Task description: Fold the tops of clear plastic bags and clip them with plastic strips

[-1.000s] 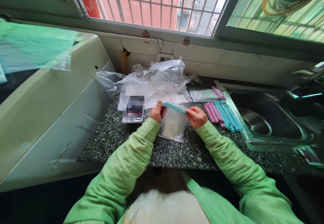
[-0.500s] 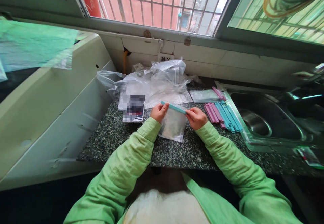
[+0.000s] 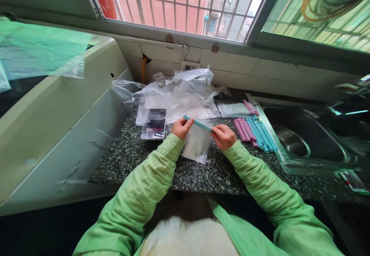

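Observation:
Between my two hands stretches a teal bag sealing clip [image 3: 199, 123], slanting down to the right. Its left end is pinched by my left hand [image 3: 182, 128], thumb on top. At the right end the fingers of my right hand [image 3: 224, 136] are closed on it. A small clear plastic bag [image 3: 196, 146] hangs below the clip, its top edge along it; whether the clip is fully closed on the bag I cannot tell. To the right lie rows of pink clips [image 3: 244, 129] and teal clips [image 3: 261, 134] on the counter.
A heap of clear plastic bags [image 3: 185, 94] lies behind my hands, with a phone-like dark-screened item [image 3: 154, 124] at its front left. More flat bags [image 3: 234, 110] are beside a steel sink [image 3: 306, 132] on the right. A white appliance [image 3: 72, 132] stands on the left.
My hands stay on the clip, nearly in place. The bag's lower edge has swung slightly, and the whole view has shifted a little.

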`<state>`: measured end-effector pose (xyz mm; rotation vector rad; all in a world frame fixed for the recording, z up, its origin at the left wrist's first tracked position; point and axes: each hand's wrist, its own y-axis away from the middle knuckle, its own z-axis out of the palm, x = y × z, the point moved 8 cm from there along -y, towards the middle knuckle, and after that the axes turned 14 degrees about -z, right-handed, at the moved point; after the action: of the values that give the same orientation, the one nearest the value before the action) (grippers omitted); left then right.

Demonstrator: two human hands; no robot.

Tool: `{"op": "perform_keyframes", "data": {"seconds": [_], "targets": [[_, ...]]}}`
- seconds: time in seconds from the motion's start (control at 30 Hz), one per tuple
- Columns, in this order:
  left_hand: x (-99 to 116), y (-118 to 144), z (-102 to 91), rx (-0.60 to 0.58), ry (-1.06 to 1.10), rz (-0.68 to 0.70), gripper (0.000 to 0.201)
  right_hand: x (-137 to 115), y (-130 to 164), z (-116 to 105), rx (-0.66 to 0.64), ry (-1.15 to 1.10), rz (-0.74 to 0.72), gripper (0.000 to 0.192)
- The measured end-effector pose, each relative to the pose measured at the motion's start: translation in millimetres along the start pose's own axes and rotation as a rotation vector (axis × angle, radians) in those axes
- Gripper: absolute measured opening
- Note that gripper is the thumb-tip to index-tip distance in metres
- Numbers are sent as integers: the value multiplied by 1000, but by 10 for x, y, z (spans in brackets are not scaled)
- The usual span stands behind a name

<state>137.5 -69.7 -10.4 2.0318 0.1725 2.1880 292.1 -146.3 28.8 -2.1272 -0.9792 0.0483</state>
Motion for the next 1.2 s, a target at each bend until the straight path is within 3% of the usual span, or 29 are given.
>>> {"op": "perform_keyframes", "data": {"seconds": [0.23, 0.37, 0.5, 0.67, 0.8, 0.97, 1.2], "targets": [[25, -10, -36, -3, 37, -5, 41, -18, -23, -23, -19, -23, 8, 21], [60, 24, -14, -43, 33, -8, 41, 64, -35, -104, 19, -149, 141, 23], [53, 102, 149, -205, -10, -29, 43, 214, 5, -104, 77, -465, 410, 32], [29, 192, 321, -367, -57, -49, 46, 186, 118, 257, -109, -1003, 754, 50], [57, 214, 340, -388, -60, -39, 46, 19, 155, 423, -192, -1298, 865, 55], [73, 237, 381, -424, -37, -30, 44, -34, 187, 430, -236, -1222, 862, 46], [33, 193, 361, -389, -39, 12, 42, -21, 212, 438, -255, -1156, 847, 42]]}}
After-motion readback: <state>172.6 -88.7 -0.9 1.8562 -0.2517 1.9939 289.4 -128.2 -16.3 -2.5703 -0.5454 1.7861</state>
